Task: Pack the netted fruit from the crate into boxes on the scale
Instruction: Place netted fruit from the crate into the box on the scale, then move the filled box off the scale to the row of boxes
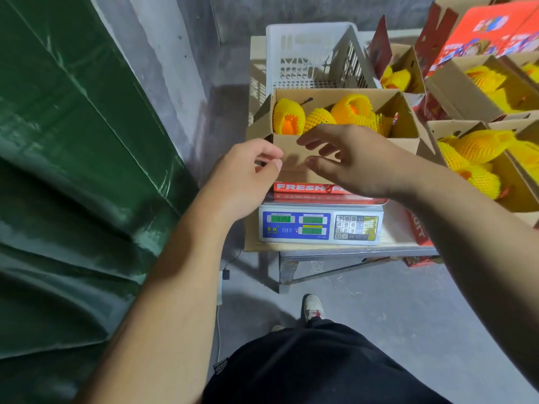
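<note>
An open cardboard box point(291, 147) stands on the electronic scale point(320, 225) and holds several fruits in yellow foam netting point(288, 118). Behind it is the white plastic crate point(309, 53), and no fruit shows inside it. My left hand point(245, 176) is at the box's front left corner, fingers loosely curled with the tips close to the cardboard and nothing visibly held. My right hand point(350, 161) hovers before the box's front wall, just under its rim, with fingers spread and nothing in it.
To the right, more open boxes point(466, 94) with netted fruit point(478, 147) crowd the low bench point(320, 247). A red printed box lid point(490, 27) stands at the back right. A green tarp point(73, 170) fills the left. My shoe point(313, 307) is on the concrete floor.
</note>
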Motion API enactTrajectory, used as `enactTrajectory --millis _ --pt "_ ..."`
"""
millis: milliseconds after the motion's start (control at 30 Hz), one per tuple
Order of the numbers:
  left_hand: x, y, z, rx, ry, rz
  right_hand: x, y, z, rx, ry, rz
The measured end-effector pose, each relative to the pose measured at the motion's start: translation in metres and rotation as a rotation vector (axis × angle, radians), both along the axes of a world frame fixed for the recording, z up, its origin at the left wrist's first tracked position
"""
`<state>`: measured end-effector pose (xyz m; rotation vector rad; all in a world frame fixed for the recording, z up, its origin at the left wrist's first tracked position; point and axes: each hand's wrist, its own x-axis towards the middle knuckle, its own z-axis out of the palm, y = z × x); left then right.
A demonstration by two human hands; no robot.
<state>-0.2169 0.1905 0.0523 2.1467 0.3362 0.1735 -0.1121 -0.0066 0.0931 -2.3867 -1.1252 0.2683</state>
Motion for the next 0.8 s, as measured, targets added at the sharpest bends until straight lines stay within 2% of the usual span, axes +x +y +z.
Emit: enactTrajectory --millis 267,433,533,700,800 --pt "0.017 -0.001 -0.012 -0.078 -0.078 0.073 0.022 -0.009 -0.005 0.091 -0.001 -0.081" --pt "0.039 0.003 -0.028 -0.142 -0.132 0.213 0.059 -0.033 -0.02 0.174 -0.116 -0.347" --pt "0.065 0.006 -0.037 -0.156 -0.107 0.292 0.091 -0.049 -0.034 0.114 -0.127 -0.495" --pt "0.117 0.009 -0.042 -0.193 0.115 0.293 0.139 -0.068 -0.051 -0.082 0.102 -0.586" --pt "0.133 0.002 -0.046 -0.211 0.202 0.279 0.156 -0.07 -0.054 -0.075 0.261 -0.555"
